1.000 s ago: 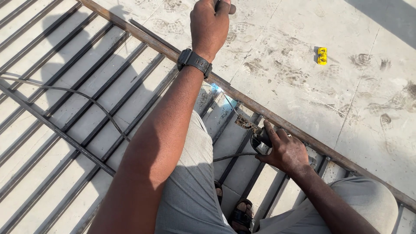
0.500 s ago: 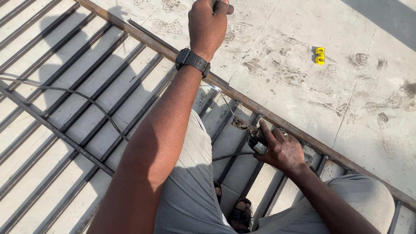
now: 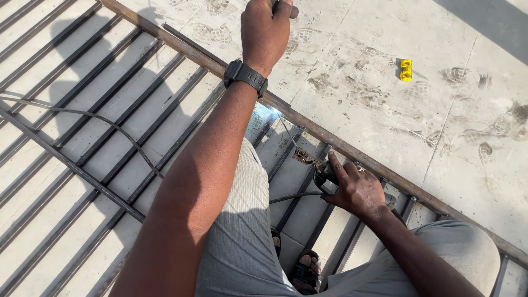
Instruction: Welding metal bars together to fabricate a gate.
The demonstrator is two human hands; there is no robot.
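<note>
Right hand (image 3: 356, 190) has its grip clenched on a welding holder (image 3: 324, 175) over the metal gate (image 3: 82, 148) on the floor; left hand (image 3: 265, 30) grips something small.

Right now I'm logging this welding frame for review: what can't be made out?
Head view only:
- Object in left hand: covered by the fist, cut by top edge.
- Rod tip at weld glare: hidden behind the forearm.
- Electrode holder: mostly under right hand.
- Yellow object: too small.

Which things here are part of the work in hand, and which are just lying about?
In use: black welding electrode holder with thin rod in right hand; rusty barred metal gate frame; dark grip in raised left hand; black cable.
Lying about: small yellow object on concrete floor.
</note>
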